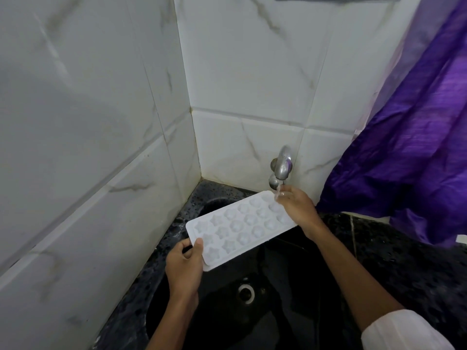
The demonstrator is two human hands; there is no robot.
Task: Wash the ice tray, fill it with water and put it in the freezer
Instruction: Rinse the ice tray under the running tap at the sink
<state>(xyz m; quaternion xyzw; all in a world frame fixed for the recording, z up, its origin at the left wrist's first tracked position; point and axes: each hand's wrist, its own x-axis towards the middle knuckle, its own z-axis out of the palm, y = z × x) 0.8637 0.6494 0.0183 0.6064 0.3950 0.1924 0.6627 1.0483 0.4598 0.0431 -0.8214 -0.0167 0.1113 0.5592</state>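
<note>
Both hands hold the white plastic star-celled ice tray [240,229] above the black round sink [290,286], left hand [185,263] pinching its near corner, right hand [298,207] gripping the far end under the stream from the steel wall tap [283,164], so sliding it along slowly should rinse every cell.

I read the tray [240,228] as lying across the far half of the sink [156,286], held at both ends, blocking access from above there. Beneath and nearer, the basin around the drain [246,293] is open. The tap [283,165] projects from the back wall [252,84] directly above the right grip [298,208]; clearance there is tight. The left wall [88,147] runs close beside the left grip [184,266]. The curtain [417,147] hangs over the counter [404,261] on the right. Free passage lies between the forearms, from the near side.
</note>
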